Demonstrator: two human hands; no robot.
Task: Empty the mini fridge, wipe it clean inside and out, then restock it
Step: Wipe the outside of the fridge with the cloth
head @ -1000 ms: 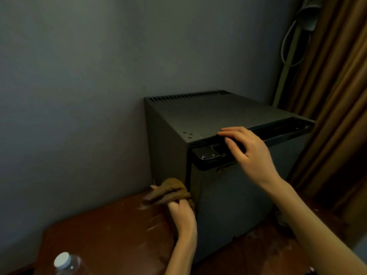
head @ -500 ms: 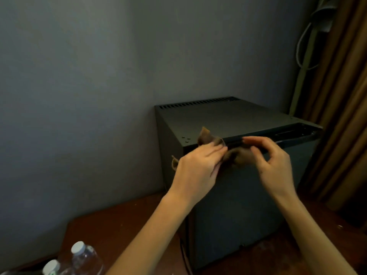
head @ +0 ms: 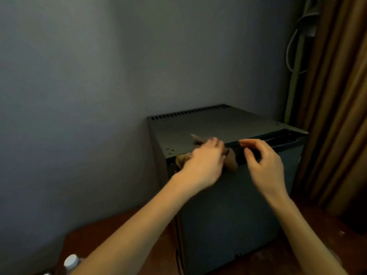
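Note:
The dark grey mini fridge [head: 234, 205] stands on a reddish wooden surface in the corner, its door closed. A brown cloth [head: 231, 160] lies over the fridge's top front edge, hanging down past the black top strip of the door. My left hand [head: 202, 165] presses on the cloth at that edge, fingers over it. My right hand [head: 264, 165] hovers just right of the cloth with loosely curled fingers, holding nothing.
A grey wall stands behind and to the left. Brown curtains [head: 337, 116] hang at the right, with a white cable [head: 292, 48] beside them. A clear bottle with a white cap [head: 70, 262] sits at the lower left on the wooden surface [head: 111, 235].
My left hand brought the cloth from beside the fridge's lower left up to the top front edge. My right hand left the door's top edge, touched the cloth, then drew away from it.

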